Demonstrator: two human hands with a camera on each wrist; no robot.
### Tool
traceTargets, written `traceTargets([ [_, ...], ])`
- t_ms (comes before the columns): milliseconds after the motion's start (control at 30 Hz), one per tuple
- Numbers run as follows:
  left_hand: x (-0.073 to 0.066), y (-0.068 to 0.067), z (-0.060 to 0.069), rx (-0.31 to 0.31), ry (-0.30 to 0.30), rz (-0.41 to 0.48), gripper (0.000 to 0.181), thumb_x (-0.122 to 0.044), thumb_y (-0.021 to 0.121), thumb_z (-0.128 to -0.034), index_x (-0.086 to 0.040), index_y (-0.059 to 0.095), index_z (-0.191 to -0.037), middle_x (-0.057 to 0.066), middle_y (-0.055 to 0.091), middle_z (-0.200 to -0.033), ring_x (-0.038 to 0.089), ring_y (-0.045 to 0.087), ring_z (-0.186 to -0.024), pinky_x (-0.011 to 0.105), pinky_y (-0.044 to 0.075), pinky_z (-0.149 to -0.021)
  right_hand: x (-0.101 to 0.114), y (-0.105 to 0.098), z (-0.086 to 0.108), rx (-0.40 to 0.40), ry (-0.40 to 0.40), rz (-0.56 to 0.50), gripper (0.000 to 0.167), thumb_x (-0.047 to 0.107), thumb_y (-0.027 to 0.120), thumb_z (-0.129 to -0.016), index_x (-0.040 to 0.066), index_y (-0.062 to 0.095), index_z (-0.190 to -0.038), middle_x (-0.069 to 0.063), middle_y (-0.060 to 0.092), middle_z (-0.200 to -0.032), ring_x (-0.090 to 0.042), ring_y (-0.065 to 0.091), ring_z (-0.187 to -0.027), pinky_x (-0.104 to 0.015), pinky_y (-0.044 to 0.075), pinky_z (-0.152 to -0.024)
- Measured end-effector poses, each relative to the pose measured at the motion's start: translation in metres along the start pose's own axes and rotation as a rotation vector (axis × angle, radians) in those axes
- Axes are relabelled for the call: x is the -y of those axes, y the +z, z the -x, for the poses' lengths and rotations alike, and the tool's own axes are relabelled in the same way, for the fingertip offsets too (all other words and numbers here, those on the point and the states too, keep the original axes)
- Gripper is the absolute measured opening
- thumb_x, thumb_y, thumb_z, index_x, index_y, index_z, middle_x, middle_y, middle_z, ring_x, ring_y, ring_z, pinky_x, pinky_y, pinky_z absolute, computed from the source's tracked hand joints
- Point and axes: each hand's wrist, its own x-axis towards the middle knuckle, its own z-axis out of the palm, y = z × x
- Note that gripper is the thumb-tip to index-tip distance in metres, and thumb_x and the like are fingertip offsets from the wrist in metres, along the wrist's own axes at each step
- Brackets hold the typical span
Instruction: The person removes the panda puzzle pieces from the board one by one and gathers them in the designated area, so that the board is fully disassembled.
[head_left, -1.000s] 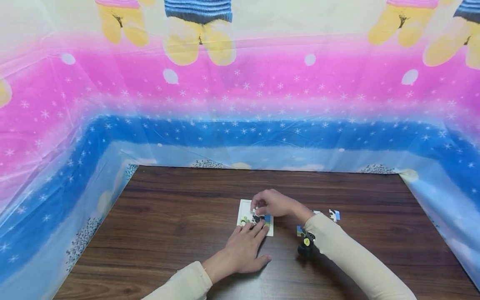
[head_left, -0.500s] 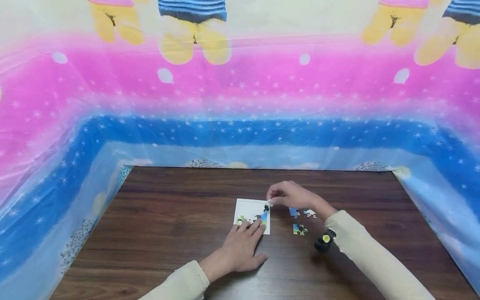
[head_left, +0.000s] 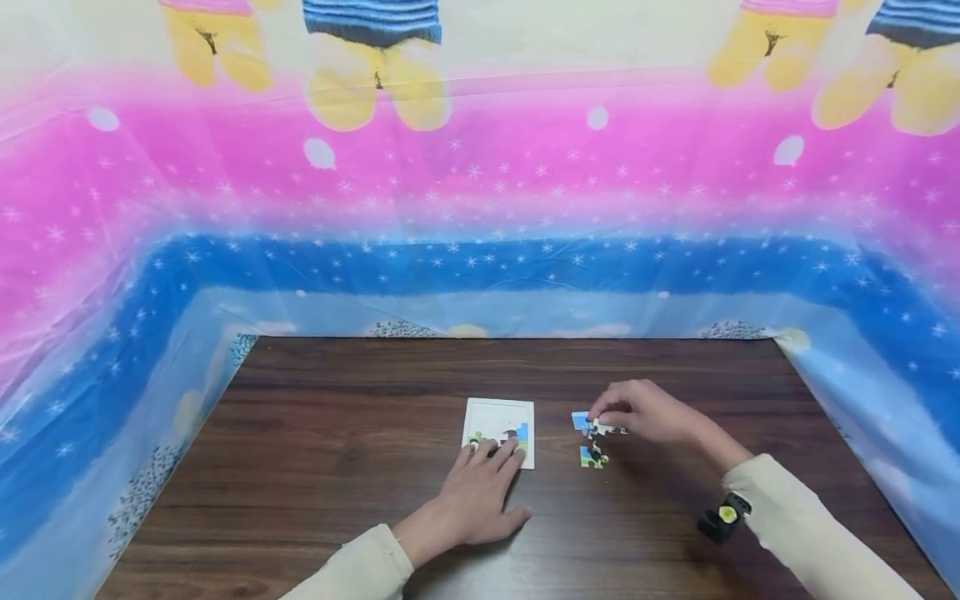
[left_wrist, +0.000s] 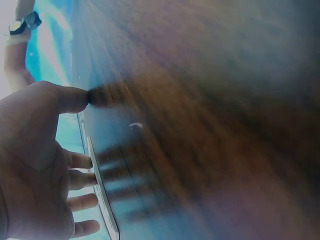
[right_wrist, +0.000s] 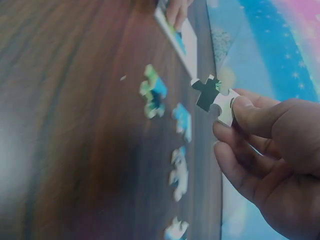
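My right hand [head_left: 645, 410] pinches a black-and-white jigsaw piece [right_wrist: 212, 95] between thumb and fingers, above the wood table right of the puzzle board. Below it lie loose jigsaw pieces: a green, blue and black one [right_wrist: 152, 92], a mostly blue one [right_wrist: 182, 121] and a white one [right_wrist: 178, 172]. The white puzzle board [head_left: 495, 412] has coloured pieces fitted along its near side and bare white at its far side. My left hand [head_left: 483, 496] rests with spread fingers on the board's near edge, hiding part of the fitted pieces; its thumb touches the table.
One more loose piece [right_wrist: 176, 230] shows at the bottom of the right wrist view. The dark wood table [head_left: 360, 417] ends at a patterned cloth backdrop [head_left: 480, 267] behind and at both sides. A black wrist camera [head_left: 723, 518] sits at my right sleeve.
My right hand has moved right from over the board to above the loose pieces, still pinching a piece. The view has shifted slightly. My left hand stays on the board.
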Motion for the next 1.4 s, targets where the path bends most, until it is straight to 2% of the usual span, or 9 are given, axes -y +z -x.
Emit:
traceTargets([
  [167,0.001,0.000,0.000,-0.005,0.006,0.008,0.077,-0.060,0.051,-0.0978,-0.013,0.040,-0.157,0.007,0.034,-0.165,0.031,0.037,-0.148,0.052,0.032,-0.119,-0.011,0.004,0.018,-0.021,0.060,-0.014,0.015,0.014,0.068,-0.099,0.020,0.078,-0.109,0.010,0.074,-0.108,-0.009,0.068,-0.098,-0.029,0.057,-0.079],
  [400,0.001,0.001,0.000,-0.009,0.019,0.015,0.076,-0.059,0.051,-0.0981,-0.011,0.041,-0.157,0.008,0.034,-0.165,0.031,0.037,-0.147,0.050,0.032,-0.120,-0.021,0.007,0.031,-0.014,0.118,-0.020,0.008,0.017,0.072,-0.096,0.024,0.075,-0.100,0.016,0.071,-0.092,-0.004,0.064,-0.085,-0.027,0.054,-0.072],
  [567,0.001,0.002,0.001,-0.007,0.022,0.022,0.076,-0.058,0.050,-0.0989,-0.011,0.039,-0.158,0.009,0.032,-0.166,0.031,0.035,-0.149,0.049,0.030,-0.121,-0.027,0.013,0.034,-0.011,0.123,-0.011,0.008,0.017,0.074,-0.094,0.024,0.074,-0.098,0.017,0.070,-0.087,-0.002,0.062,-0.079,-0.025,0.053,-0.069],
  [733,0.001,0.004,0.001,-0.024,0.034,0.023,0.075,-0.056,0.050,-0.0992,-0.009,0.040,-0.157,0.011,0.033,-0.165,0.032,0.036,-0.148,0.051,0.030,-0.121,-0.032,0.021,0.034,-0.060,0.094,0.019,0.010,0.015,0.077,-0.092,0.024,0.074,-0.096,0.018,0.070,-0.086,0.000,0.063,-0.079,-0.025,0.054,-0.070],
  [900,0.000,0.004,0.002,-0.031,0.038,0.017,0.075,-0.055,0.050,-0.0995,-0.007,0.040,-0.157,0.012,0.034,-0.165,0.032,0.036,-0.148,0.049,0.029,-0.122,-0.033,0.024,0.032,-0.080,0.097,0.060,0.014,0.013,0.079,-0.090,0.025,0.074,-0.095,0.018,0.070,-0.088,0.000,0.064,-0.083,-0.027,0.056,-0.075],
  [1100,-0.001,0.002,0.003,-0.020,0.037,-0.003,0.076,-0.056,0.049,-0.0998,-0.007,0.039,-0.157,0.012,0.033,-0.165,0.030,0.036,-0.149,0.045,0.029,-0.123,-0.026,0.017,0.024,-0.082,0.078,0.077,0.012,0.012,0.078,-0.091,0.020,0.075,-0.099,0.016,0.069,-0.089,-0.003,0.063,-0.081,-0.027,0.055,-0.070],
  [1300,-0.002,0.003,0.004,0.006,0.026,-0.015,0.075,-0.056,0.046,-0.1021,-0.007,0.035,-0.159,0.011,0.028,-0.167,0.029,0.032,-0.151,0.046,0.029,-0.123,-0.012,0.014,0.003,-0.080,0.044,0.060,0.011,0.016,0.075,-0.094,0.018,0.076,-0.104,0.016,0.071,-0.091,-0.003,0.065,-0.084,-0.027,0.056,-0.072],
  [1400,-0.003,0.002,0.005,-0.004,0.026,-0.008,0.074,-0.054,0.046,-0.1026,-0.007,0.036,-0.159,0.013,0.031,-0.166,0.030,0.032,-0.151,0.046,0.029,-0.123,-0.003,0.016,-0.009,-0.067,0.017,0.053,0.012,0.017,0.074,-0.095,0.016,0.076,-0.107,0.012,0.072,-0.092,-0.003,0.067,-0.085,-0.027,0.057,-0.072],
])
